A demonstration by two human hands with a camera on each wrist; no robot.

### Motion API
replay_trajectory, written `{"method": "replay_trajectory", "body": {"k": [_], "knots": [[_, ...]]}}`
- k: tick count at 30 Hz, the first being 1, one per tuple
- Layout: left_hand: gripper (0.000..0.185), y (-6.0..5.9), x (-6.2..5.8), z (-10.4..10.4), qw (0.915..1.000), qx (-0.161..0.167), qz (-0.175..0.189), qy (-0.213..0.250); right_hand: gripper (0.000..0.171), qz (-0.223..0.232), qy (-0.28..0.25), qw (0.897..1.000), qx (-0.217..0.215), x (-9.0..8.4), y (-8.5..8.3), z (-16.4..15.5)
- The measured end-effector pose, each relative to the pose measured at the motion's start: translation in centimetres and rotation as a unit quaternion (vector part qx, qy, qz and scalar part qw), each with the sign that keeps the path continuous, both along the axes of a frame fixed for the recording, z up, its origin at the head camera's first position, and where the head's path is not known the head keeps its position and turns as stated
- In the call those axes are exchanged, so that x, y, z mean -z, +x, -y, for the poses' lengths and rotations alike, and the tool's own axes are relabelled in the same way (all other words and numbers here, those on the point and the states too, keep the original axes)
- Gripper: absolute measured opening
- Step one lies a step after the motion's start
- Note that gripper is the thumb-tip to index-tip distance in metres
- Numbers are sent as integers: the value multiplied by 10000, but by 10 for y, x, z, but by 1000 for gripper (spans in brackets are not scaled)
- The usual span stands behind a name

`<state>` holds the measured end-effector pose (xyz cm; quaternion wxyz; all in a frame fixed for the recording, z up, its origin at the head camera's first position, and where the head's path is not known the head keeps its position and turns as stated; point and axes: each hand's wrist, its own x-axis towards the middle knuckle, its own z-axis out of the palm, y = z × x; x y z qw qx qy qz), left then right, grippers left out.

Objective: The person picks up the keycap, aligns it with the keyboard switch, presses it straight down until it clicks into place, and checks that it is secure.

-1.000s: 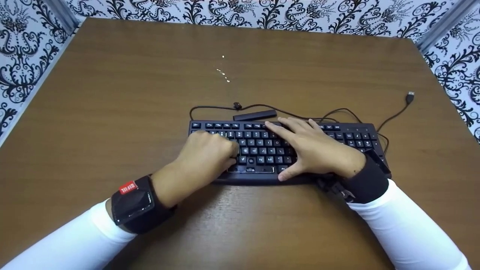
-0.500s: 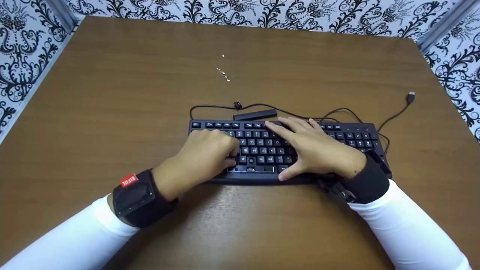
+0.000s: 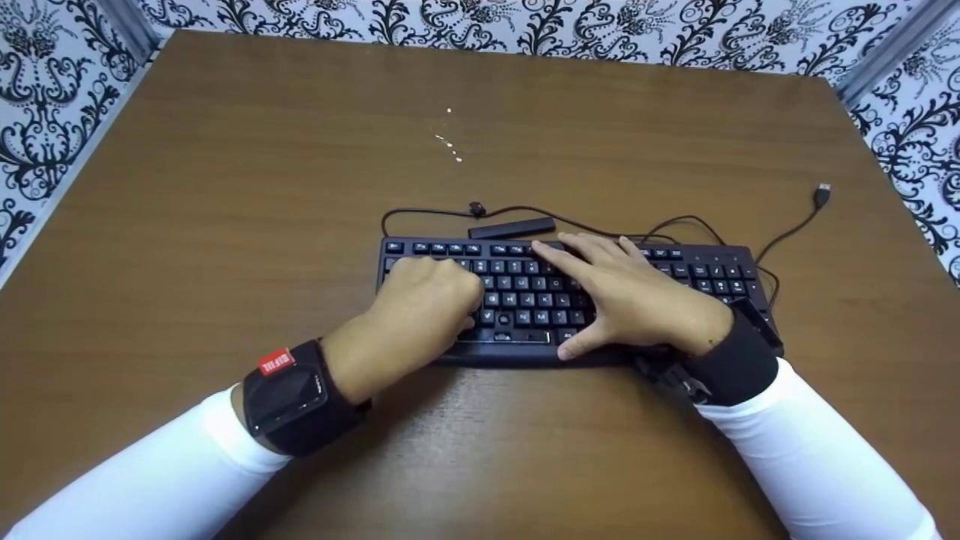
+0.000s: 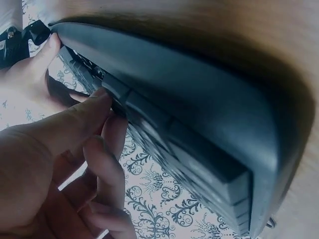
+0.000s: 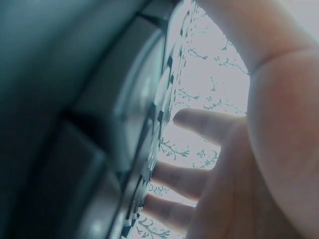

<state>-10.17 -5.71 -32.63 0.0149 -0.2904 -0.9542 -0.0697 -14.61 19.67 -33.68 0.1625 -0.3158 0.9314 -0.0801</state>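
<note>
Black keyboard (image 3: 577, 300) lies under your hands: left hand (image 3: 420, 311) curled over keys, right hand (image 3: 637, 300) flat, fingers spread. Pressing unevenly could skid it across the table (image 3: 225, 187).

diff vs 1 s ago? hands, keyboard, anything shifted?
The left hand slid a little to the right and farther up the keyboard, fingers curled over the left keys. Nothing was taken hold of or let go. The right hand stayed flat on the keys; the keyboard, its cable and the black stick behind it stayed put.
</note>
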Motion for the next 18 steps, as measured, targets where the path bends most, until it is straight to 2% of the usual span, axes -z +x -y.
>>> {"method": "replay_trajectory", "body": {"k": [6,8,12,15,18], "knots": [[13,1,2,-2,9991,66,-415,-54,126,-87,-23,10000,-17,0,-1,0],[6,1,4,-3,9979,144,-632,-44,126,-97,-38,9999,-14,0,0,0],[17,1,6,-5,9957,229,-891,-103,126,-78,-40,10000,0,0,0,0],[10,0,5,-4,9968,183,-759,-175,126,-74,-37,10000,13,-1,1,0],[8,-2,3,-1,9987,177,-448,-161,125,-33,-7,10000,26,-2,2,1]]}}
